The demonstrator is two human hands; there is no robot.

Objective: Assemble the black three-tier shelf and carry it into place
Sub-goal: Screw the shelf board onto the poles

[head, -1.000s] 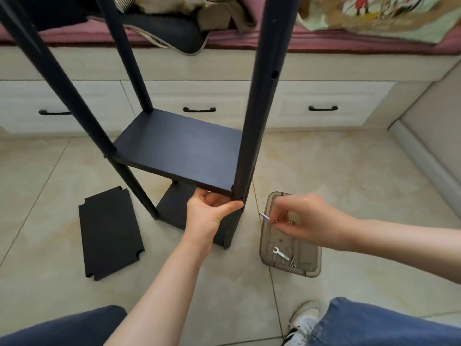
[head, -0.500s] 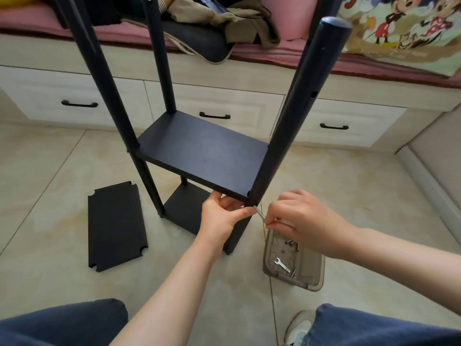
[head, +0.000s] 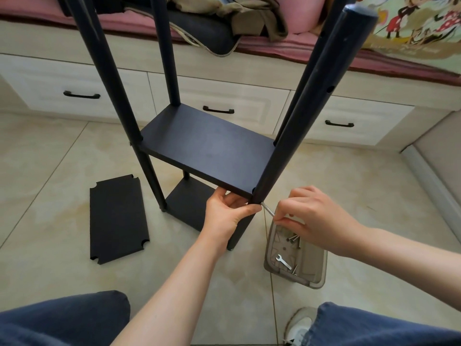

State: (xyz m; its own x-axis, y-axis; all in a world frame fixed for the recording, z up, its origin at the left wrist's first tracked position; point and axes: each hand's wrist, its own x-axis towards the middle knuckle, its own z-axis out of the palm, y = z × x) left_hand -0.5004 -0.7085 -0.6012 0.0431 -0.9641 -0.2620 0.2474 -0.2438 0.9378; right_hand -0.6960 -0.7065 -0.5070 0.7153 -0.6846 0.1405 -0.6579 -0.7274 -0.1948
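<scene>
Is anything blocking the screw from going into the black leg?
Nothing visible. The right hand pinches the screw with its tip at the leg; the thumb of the left hand lies beside it, not across.

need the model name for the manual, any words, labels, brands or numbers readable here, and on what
None can be read.
The black middle shelf board, the loose black board on the floor and the clear grey plastic parts tray show no lettering.
The cartoon-printed cloth shows pictures only; any writing there is too blurred.

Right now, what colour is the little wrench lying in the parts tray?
Silver; the wrench shows best in the head view.
</scene>
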